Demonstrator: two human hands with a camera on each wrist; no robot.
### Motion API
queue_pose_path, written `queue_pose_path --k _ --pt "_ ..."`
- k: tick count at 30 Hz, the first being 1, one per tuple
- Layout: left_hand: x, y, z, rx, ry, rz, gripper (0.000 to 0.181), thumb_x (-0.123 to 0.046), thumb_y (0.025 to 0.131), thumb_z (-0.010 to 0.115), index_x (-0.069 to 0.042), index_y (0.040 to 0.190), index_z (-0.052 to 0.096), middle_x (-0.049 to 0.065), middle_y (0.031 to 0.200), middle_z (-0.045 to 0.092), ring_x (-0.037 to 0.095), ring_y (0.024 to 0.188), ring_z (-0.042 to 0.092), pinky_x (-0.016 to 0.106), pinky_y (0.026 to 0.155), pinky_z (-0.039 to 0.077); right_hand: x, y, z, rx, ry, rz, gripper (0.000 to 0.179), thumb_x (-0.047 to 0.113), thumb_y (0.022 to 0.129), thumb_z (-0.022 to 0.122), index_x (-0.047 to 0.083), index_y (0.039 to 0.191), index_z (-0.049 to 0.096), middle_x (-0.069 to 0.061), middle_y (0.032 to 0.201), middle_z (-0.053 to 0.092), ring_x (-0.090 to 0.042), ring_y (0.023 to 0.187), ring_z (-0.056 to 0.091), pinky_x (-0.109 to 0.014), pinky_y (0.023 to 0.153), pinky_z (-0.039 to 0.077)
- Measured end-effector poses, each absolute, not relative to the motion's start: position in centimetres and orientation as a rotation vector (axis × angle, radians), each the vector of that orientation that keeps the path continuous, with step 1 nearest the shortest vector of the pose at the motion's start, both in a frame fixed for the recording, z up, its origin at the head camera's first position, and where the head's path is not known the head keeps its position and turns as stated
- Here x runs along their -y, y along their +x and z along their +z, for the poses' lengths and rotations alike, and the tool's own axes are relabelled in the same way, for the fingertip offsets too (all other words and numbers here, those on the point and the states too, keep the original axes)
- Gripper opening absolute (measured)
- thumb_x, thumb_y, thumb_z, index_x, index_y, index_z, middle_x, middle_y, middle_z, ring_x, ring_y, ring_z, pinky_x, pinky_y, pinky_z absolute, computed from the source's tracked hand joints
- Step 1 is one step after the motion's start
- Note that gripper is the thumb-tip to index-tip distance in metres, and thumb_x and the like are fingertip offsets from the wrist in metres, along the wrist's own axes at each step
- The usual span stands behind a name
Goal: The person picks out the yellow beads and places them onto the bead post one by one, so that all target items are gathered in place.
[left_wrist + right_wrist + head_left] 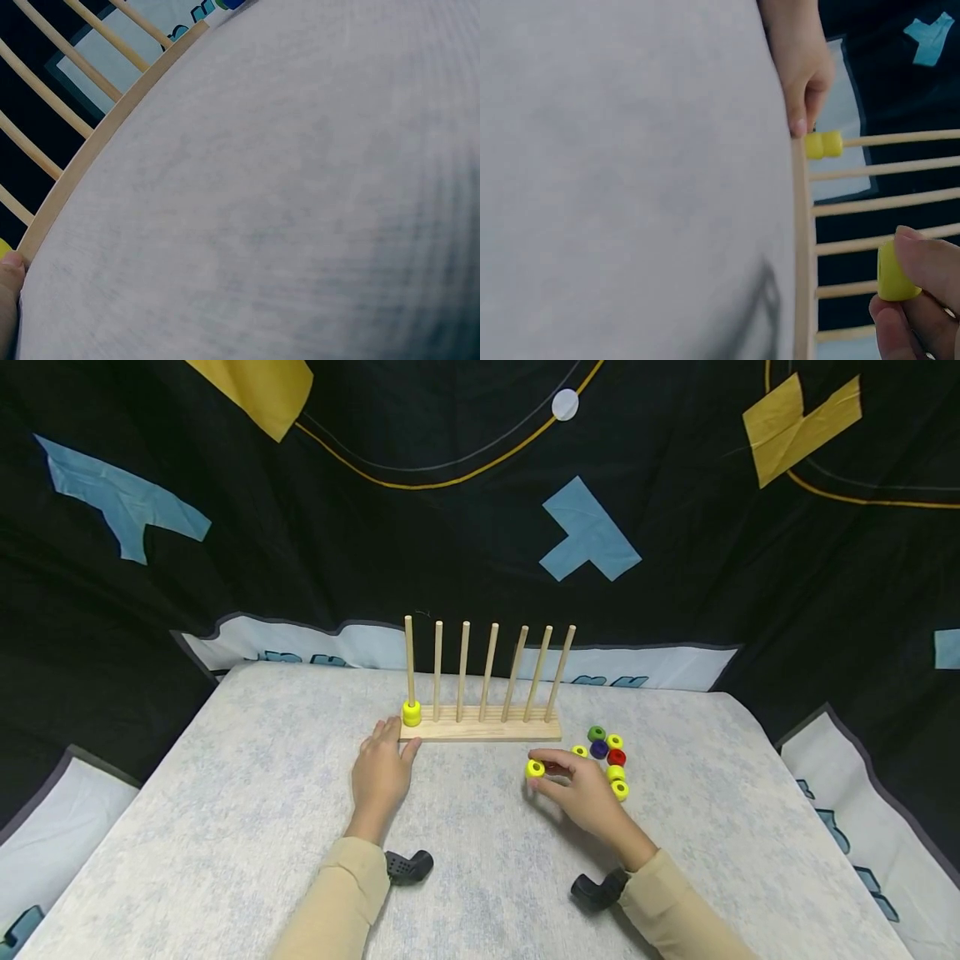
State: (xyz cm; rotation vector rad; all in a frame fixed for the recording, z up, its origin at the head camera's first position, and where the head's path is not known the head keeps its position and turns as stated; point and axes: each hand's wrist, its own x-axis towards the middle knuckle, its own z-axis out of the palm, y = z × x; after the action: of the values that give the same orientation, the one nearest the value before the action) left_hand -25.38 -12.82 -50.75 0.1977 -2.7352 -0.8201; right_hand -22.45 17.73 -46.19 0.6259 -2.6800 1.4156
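A wooden peg rack (480,727) with several upright pegs stands toward the back of the table. Two yellow beads (412,713) are stacked on its leftmost peg. My left hand (381,774) grips the left end of the base, the thumb (10,279) at its front corner. In front of the rack's right end, my right hand (581,789) pinches a yellow bead (534,769) between thumb and fingers, above the tabletop. The right wrist view shows this yellow bead (895,274) close up, with its hole side-on. Something dark red shows partly behind the right fingers.
Loose beads lie right of the rack: a green bead (596,733), a blue bead (599,749), a red bead (617,757) and several yellow beads (619,790). The pale patterned table (225,827) meets a black curtain (360,560) behind.
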Motion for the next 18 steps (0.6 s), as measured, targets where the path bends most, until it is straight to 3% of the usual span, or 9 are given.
queue_pose_path --k 8,12,18 --pt "12.9 -25.4 -50.9 2.738 0.194 -0.812 0.065 -0.042 0.100 0.057 -0.002 0.149 0.042 0.016 0.153 0.045 0.037 0.145 0.038 0.059 0.113 0.038 -15.1 -23.8 -44.2 2.640 0.683 1.490 0.037 0.016 0.088 0.077 0.010 0.124 0.070 -0.004 0.123 0.072 -0.023 0.112 0.067 -0.040 0.098 0.056" --pt "12.8 -25.4 -50.9 2.737 0.192 -0.808 0.065 -0.042 0.100 0.057 -0.002 0.149 0.042 0.016 0.153 0.045 0.037 0.145 0.038 0.058 0.113 0.038 -13.6 -24.5 -43.2 2.644 0.724 1.517 0.037 0.020 0.088 0.077 0.014 0.124 0.070 -0.003 0.126 0.071 -0.021 0.114 0.067 -0.039 0.099 0.055" --pt "12.8 -25.4 -50.9 2.735 0.196 -0.802 0.066 -0.042 0.099 0.058 -0.002 0.148 0.043 0.016 0.153 0.045 0.037 0.145 0.039 0.058 0.112 0.039 -11.3 -25.8 -41.0 2.620 0.770 1.558 0.038 0.019 0.089 0.076 0.009 0.124 0.069 -0.004 0.125 0.071 -0.021 0.113 0.067 -0.036 0.098 0.056"
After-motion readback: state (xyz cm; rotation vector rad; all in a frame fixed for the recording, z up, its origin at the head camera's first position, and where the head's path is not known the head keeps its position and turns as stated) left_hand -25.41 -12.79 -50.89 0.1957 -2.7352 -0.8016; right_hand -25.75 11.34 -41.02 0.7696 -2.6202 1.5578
